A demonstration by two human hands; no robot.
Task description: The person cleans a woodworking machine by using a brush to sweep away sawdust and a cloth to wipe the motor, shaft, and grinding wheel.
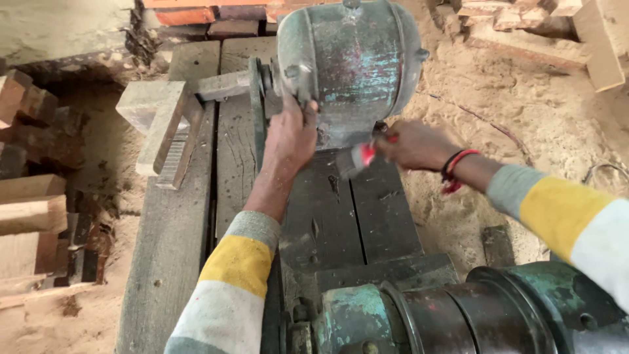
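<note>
Worn grey plank bench (171,249) on a sawdust-covered floor (524,111), brick stacks (39,124) to the left. Left hand (289,136) is clamped on the spindle end of a green, paint-worn motor housing (357,62). Right hand (414,144) is closed around a red-handled tool (359,157), its long axis roughly horizontal, tip pointing left at the housing base.

A: Motor housing (357,62): rounded metal body, worn teal paint with pink scuffs, upright on dark wooden planks, top centre of frame.

B: Red-handled tool (359,157)?

A: Small, pale-tipped, at the housing's lower right base, centre frame; blurred.
</note>
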